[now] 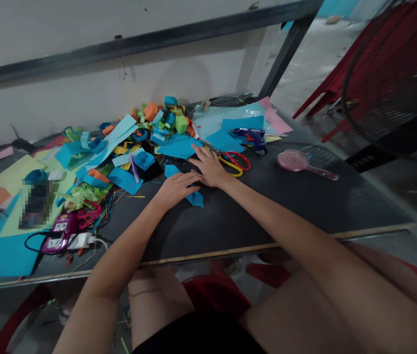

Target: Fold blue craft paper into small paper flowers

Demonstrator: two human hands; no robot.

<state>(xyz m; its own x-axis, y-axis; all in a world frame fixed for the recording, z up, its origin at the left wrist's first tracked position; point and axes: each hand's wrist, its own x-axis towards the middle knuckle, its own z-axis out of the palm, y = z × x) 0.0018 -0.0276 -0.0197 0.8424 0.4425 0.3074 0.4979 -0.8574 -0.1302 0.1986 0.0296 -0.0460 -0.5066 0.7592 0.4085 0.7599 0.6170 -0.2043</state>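
A small blue piece of paper (195,198) lies on the dark table (304,206) in front of me. My left hand (177,188) rests flat on it, fingers stretched toward the right. Just beyond, my right hand (208,166) lies palm down with fingers spread, its fingertips on the edge of a larger blue sheet (181,146). Neither hand grips anything. Red and yellow scissors (236,162) lie just right of my right hand.
A heap of folded blue, green and orange paper pieces (157,120) fills the back. A blue glue gun (253,137), a pink hairbrush (300,163), a purple device with cable (59,233) and pink scissors (90,215) lie around. Red chairs (326,88) and a fan (396,73) stand right.
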